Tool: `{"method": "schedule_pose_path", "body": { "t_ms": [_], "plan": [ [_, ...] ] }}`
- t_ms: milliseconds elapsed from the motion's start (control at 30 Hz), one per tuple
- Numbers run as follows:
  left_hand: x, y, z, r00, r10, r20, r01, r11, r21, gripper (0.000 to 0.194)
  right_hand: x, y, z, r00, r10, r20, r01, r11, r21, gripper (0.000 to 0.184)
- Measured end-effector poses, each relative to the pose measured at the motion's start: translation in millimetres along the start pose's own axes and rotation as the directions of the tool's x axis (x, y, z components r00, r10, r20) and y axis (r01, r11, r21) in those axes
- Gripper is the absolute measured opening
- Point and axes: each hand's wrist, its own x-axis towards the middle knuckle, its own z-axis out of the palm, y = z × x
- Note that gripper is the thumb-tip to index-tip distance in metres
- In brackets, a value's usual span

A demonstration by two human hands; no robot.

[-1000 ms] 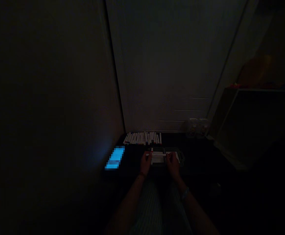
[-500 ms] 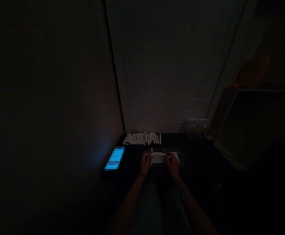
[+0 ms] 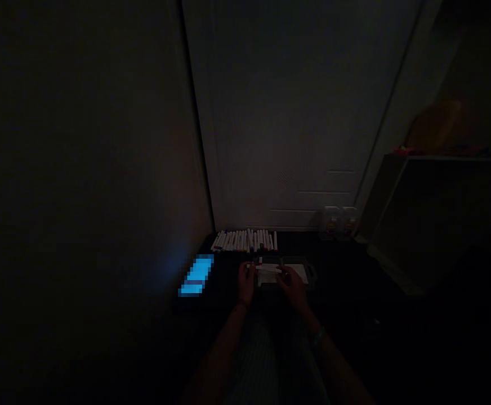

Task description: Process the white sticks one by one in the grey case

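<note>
A white marker spans the gap between my two hands, tilted slightly down to the right. My left hand is closed round its left end, while my right hand pinches the right end with its fingertips. Below the marker lies a shallow see-through case, with pale card or paper inside. A second marker shows at the case's left side, partly hidden behind the held one. The dim light hides fine details.
Several white markers lie in a row at the back left of the dark table. A glowing blurred screen is at the left edge. Two clear packages stand at the back right, before a white panel.
My right hand has moved left, closer to my left hand. The marker's right end has dipped a little. My left hand has shifted slightly left.
</note>
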Motion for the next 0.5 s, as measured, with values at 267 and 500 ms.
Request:
{"method": "schedule_pose_path", "body": {
  "t_ms": [267, 500],
  "plan": [
    [-2.6, 7.3, 1.7, 1.000, -0.008, 0.031, 0.008, 1.000, -0.012, 0.031, -1.4, -2.6, -0.1, 0.993, -0.026, 0.117, 0.036, 0.995, -0.090, 0.025],
    [-1.0, 7.1, 1.2, 1.000, -0.022, -0.002, 0.021, 0.998, -0.058, 0.033, -1.1, -9.7, -1.0, 0.981, -0.097, 0.169, 0.113, 0.990, -0.088, 0.022]
  ]
}}
